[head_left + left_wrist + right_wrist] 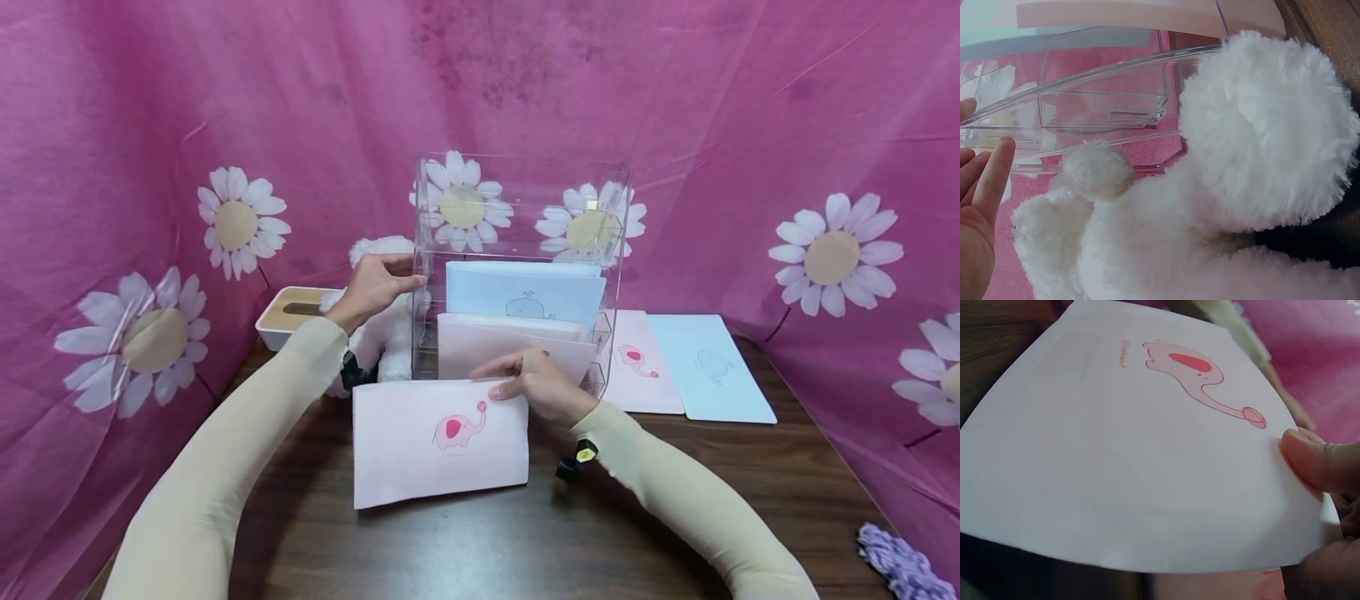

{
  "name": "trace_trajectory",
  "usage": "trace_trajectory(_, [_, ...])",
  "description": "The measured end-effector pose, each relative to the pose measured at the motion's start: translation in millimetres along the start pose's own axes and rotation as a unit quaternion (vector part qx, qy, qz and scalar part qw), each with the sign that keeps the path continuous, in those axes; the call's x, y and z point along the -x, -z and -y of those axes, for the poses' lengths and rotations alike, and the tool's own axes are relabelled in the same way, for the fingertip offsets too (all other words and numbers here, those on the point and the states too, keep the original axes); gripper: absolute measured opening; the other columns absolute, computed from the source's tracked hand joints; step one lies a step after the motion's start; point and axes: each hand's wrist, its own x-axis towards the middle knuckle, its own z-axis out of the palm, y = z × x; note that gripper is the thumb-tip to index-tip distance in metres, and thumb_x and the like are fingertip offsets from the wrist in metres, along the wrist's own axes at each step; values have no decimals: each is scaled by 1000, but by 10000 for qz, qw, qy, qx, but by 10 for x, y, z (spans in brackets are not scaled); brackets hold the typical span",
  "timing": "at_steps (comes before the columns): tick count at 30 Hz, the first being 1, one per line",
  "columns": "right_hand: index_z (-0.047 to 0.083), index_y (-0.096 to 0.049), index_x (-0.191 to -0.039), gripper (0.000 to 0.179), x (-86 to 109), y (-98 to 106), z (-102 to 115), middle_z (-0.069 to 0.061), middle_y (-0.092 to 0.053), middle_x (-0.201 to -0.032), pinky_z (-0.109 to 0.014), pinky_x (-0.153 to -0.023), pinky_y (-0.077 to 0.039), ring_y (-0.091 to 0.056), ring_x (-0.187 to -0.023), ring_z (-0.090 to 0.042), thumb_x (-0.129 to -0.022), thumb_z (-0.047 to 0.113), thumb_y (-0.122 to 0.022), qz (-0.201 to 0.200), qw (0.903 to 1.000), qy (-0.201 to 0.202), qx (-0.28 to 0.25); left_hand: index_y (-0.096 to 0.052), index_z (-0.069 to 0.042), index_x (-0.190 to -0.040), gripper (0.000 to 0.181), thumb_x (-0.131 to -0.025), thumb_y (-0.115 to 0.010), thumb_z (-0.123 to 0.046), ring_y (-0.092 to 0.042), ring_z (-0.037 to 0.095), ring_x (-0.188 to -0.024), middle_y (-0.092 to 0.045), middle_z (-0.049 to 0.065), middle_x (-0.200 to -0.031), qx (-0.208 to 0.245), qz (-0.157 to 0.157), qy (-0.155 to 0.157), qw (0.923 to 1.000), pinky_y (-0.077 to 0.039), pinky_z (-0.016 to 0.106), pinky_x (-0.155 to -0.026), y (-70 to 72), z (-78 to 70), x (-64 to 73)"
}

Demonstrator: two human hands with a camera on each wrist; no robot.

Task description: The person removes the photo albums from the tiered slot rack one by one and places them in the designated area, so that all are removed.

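Observation:
My right hand (pixel 543 387) pinches the upper right corner of a thin pale pink booklet (pixel 405 442) with a red-eared elephant print. Its thumb (pixel 1310 459) lies on the front face, and the booklet bows slightly. A clear acrylic rack (pixel 618 275) stands behind it, holding blue whale-print booklets (pixel 480 292) above pink ones (pixel 465 342). At the rack's left side, my left hand (pixel 375 287) grips the upright edge, thumb on one side and fingers on the other. A fluffy white plush toy (pixel 1272 125) sits just below that hand, partly hidden by the forearm.
Right of the rack lie a pink elephant booklet (pixel 637 375) and a blue whale booklet (pixel 712 367), side by side. A white box with a wooden lid (pixel 277 312) is at the back left. Purple knitted fabric (pixel 903 562) lies at the right front. A pink flowered curtain surrounds the table.

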Motion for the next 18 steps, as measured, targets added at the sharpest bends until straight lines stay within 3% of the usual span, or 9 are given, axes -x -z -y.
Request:
trace_trajectory(6, [-8,-70,-120,39,-87,-155,-165,-25,-74,-116,-43,-77,-65,-76,-87,-20,-81,-11,-67,74,9998,-148,-137,-64,-3,-135,52,-87,-80,-15,-67,29,-123,-67,17,-134,39,37,-42,10000,-56,36,-102,-10,-6,3])
trace_trajectory(12, [-7,-67,-127,43,-169,-276,-263,-25,-73,-120,-43,-81,-64,-76,-91,-21,-85,-10,-62,118,9982,-481,-344,-64,-4,-136,53,-87,-81,-17,-66,28,-124,-67,16,-135,-11,56,-111,9999,-57,35,-100,-6,-6,1])
trace_trajectory(18, [-4,-69,-126,40,-261,-408,-356,-21,-71,-127,-37,-83,-64,-75,-95,-19,-87,-9,-61,-178,9978,-633,-115,-65,-5,-135,52,-87,-81,-18,-66,27,-124,-67,15,-135,-36,40,-76,10000,-57,34,-100,1,15,-4])
